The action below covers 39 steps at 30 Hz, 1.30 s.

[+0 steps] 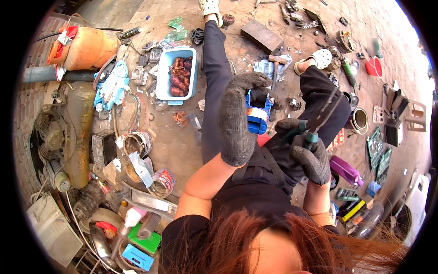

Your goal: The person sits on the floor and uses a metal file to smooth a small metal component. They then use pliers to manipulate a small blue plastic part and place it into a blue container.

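Observation:
My left hand (237,121), in a dark grey knit glove, is curled round a blue plastic coil frame (258,119) with a copper-coloured band wound across its middle. Its fingers reach over the top of the frame. Lower and to the right, my gloved right hand (311,157) grips a green-handled tool (311,137) whose two long, dark metal prongs point up and away over my thigh. The exact kind of tool does not show. The coil frame and the tool are apart.
A light blue basin (193,75) holds reddish copper scrap, left of my outstretched leg. A hammer (276,60) lies near a rectangular metal block (262,35) between my feet. Cans (163,183), an orange gas cylinder (91,48) and a red bucket (374,67) stand around me.

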Each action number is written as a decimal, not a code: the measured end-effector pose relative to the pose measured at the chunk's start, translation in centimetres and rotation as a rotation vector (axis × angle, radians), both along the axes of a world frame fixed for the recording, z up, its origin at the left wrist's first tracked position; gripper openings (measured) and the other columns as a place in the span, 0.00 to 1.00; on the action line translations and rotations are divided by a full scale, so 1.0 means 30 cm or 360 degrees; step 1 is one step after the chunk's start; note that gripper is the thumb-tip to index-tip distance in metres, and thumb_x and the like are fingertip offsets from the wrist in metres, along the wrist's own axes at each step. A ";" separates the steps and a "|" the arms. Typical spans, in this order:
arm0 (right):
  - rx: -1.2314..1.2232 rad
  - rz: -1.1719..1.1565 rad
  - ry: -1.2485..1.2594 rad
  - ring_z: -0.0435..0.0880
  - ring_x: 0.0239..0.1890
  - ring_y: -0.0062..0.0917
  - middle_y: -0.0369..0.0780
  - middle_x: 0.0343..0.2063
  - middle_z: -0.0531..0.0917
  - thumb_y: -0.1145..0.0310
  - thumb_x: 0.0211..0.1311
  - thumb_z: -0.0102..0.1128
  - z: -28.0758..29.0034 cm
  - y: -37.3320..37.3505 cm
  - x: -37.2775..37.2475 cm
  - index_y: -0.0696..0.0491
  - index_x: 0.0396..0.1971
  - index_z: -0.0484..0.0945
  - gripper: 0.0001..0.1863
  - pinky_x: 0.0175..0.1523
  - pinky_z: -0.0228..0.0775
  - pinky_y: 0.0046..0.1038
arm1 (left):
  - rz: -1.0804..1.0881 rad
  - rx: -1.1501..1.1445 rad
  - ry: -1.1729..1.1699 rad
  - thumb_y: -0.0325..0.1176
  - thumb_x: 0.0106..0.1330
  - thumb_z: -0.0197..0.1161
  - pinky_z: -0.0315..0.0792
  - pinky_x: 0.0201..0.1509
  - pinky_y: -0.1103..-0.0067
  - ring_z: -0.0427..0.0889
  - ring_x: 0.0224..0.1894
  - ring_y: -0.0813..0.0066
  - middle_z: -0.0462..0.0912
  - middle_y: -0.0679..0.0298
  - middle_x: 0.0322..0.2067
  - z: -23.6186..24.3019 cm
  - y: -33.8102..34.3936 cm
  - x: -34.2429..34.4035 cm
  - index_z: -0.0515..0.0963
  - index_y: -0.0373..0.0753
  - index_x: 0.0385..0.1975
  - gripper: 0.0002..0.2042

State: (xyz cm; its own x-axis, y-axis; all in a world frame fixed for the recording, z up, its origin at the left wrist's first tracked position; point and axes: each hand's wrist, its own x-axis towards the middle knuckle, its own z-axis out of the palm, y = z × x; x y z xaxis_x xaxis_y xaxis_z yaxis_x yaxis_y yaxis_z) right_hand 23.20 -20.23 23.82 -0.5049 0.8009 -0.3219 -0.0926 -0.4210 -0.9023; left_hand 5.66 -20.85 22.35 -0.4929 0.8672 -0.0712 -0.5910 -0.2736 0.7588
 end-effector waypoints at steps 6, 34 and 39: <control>0.0813 0.0506 -0.0613 0.77 0.46 0.39 0.50 0.46 0.75 0.70 0.49 0.64 0.042 0.022 0.056 0.61 0.32 0.78 0.12 0.52 0.67 0.33 | -0.0218 -0.0132 0.0481 0.52 0.71 0.40 0.76 0.41 0.75 0.79 0.38 0.70 0.78 0.56 0.40 0.040 -0.028 -0.059 0.73 0.30 0.44 0.27; 0.1089 0.0345 -0.1132 0.81 0.28 0.39 0.48 0.28 0.79 0.66 0.41 0.71 0.092 0.027 0.045 0.60 0.27 0.75 0.17 0.36 0.73 0.30 | -0.0211 -0.0131 0.1184 0.43 0.71 0.40 0.72 0.40 0.78 0.77 0.34 0.73 0.77 0.58 0.36 -0.017 -0.032 -0.106 0.73 0.30 0.37 0.21; 0.0995 0.0115 -0.0974 0.79 0.29 0.31 0.44 0.29 0.77 0.67 0.42 0.72 0.038 0.008 0.029 0.58 0.43 0.69 0.28 0.37 0.72 0.30 | -0.0287 0.0037 0.1047 0.39 0.71 0.41 0.71 0.44 0.78 0.76 0.39 0.73 0.76 0.58 0.39 -0.054 -0.030 -0.108 0.71 0.30 0.40 0.17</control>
